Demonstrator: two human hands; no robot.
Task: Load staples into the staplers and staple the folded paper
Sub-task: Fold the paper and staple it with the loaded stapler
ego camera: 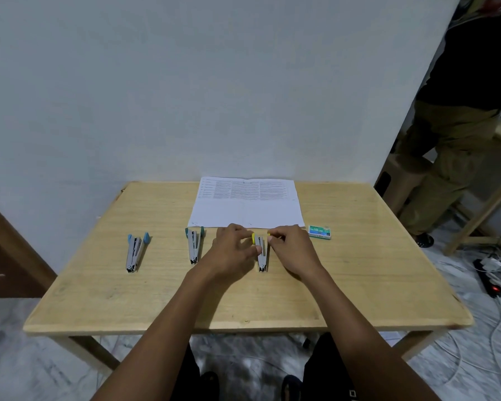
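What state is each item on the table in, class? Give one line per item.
light blue stapler: splayed open, lying untouched.
teal stapler: splayed open, lying untouched.
yellow stapler: open, held by both hands.
paper: lying flat, printed side up.
staple box: lying flat right of the paper, untouched.
left hand: pinching the yellow stapler.
right hand: pinching the yellow stapler's far end.

Pretty tight up front: the paper (248,209) sat just past the fingers (236,230) of both hands, which pinched the yellow stapler (262,257) between them. Left of the left hand (232,251) and its fingers, the teal stapler (193,246) lay close, then came a wide gap of table (99,285) before the blue stapler (135,253). The staple box (319,231) sat just right of the right hand (292,251). Back behind the fingers, toward the wrists, there was plenty of room either side.
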